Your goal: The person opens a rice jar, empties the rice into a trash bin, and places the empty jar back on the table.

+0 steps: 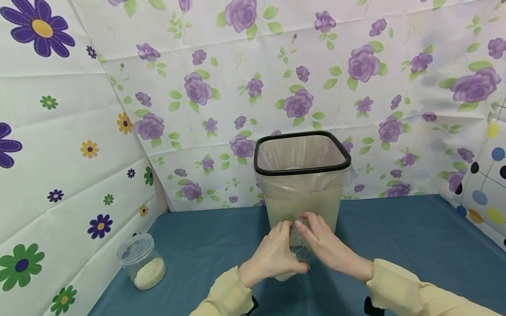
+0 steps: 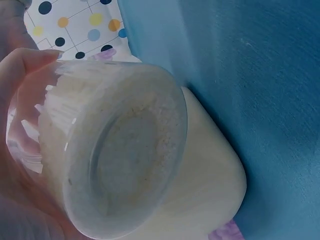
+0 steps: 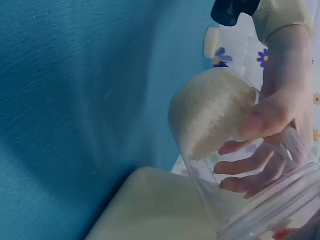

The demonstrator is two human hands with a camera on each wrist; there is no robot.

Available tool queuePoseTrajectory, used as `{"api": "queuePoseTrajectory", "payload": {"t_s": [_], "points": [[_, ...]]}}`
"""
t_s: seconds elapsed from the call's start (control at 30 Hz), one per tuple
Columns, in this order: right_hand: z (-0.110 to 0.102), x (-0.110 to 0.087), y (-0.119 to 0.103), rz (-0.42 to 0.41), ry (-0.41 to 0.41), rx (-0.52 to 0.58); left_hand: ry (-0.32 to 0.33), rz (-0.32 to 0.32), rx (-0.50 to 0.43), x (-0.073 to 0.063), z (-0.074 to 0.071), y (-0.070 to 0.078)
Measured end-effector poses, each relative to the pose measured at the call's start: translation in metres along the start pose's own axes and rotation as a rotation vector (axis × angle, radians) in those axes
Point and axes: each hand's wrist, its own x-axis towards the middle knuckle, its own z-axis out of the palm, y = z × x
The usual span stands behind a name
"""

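Note:
Both hands hold a clear plastic jar (image 1: 303, 253) in front of the bin. Pale, grainy stuff (image 3: 220, 112) lies packed at its bottom end. My left hand (image 1: 272, 253) wraps round the jar's side, thumb towards the bottom end. The right hand (image 1: 330, 245) grips the ridged top end (image 3: 280, 200) with curled fingers. In the left wrist view the jar's round base (image 2: 130, 155) faces the camera, so the jar is tilted. Much of the jar is hidden behind the hands in the head view.
A cream waste bin (image 1: 336, 197) with a black rim and a clear liner stands just beyond the hands. Another clear lidded jar (image 1: 136, 250), with a pale mass inside, sits at the left on the blue cloth (image 1: 209, 250). Flower-patterned sheets (image 1: 221, 145) hang behind.

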Motion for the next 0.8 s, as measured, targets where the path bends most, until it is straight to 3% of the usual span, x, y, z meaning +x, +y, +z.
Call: {"api": "queuePoseTrajectory", "payload": {"t_s": [0.3,0.8], "points": [[0.009,0.003,0.010,-0.147,0.110,0.026,-0.065,-0.058,-0.108,0.000,-0.002,-0.002],[0.012,0.002,0.024,-0.377,0.137,0.025,-0.101,-0.022,-0.242,0.001,-0.004,-0.006]]}}
